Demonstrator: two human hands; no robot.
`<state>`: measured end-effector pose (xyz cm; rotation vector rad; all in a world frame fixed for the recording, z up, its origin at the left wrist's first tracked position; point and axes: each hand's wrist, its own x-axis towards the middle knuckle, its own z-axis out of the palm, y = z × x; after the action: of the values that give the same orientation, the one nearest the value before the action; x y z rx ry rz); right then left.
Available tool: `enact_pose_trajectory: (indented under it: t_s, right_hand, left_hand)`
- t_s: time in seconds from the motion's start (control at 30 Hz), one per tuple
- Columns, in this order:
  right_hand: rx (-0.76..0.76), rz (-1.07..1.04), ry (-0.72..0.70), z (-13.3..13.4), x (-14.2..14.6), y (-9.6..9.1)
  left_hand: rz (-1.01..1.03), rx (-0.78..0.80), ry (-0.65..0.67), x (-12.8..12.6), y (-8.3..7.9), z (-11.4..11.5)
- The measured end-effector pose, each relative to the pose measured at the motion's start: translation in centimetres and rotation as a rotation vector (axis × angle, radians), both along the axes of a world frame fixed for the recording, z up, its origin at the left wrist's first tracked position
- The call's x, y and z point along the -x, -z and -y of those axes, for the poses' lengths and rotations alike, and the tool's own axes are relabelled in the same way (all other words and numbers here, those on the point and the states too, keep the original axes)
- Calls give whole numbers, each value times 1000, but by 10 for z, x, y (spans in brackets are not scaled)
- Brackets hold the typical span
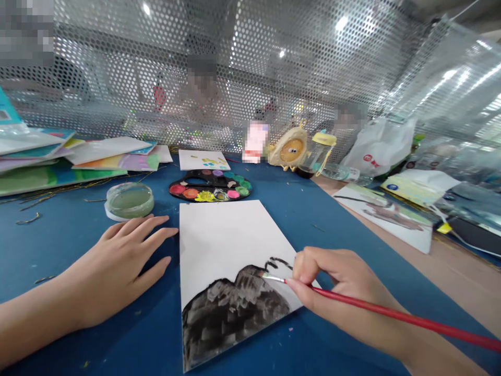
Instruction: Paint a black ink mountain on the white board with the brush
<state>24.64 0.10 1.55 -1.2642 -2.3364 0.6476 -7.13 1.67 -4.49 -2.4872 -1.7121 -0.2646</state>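
Two hands work over one white sheet of paper (230,240) on a blue table (70,261). The right hand (336,292) pinches a red paintbrush (391,313), its tip touching a black hill (235,308) painted there; the left hand (113,269) lies open beside the sheet, holding nothing. Beyond sit one water dish (130,200), one paint palette (174,189) and a pile of painted papers (117,159).

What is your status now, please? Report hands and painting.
Right hand holds red paintbrush, tip at dark paint on white paper. Left hand flat on blue tabletop, beside paper. Round palette beyond paper.
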Motion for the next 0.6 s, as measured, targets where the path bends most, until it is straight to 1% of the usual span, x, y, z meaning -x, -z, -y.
enact_pose_trajectory:
  t_s: [0.17, 0.3, 0.43, 0.6]
  right_hand:
    - [-41, 21, -83, -1, 5, -2]
    - [-118, 9, -74, -2, 5, -1]
    - [-94, 21, -103, -1, 3, 0]
    - [-86, 13, -101, -1, 5, -1]
  left_hand:
    - [4, -23, 5, 1, 1, -1]
    - [0, -37, 14, 2, 3, -1]
    - [-4, -27, 6, 2, 3, 0]
    - [-10, -23, 5, 0, 2, -1]
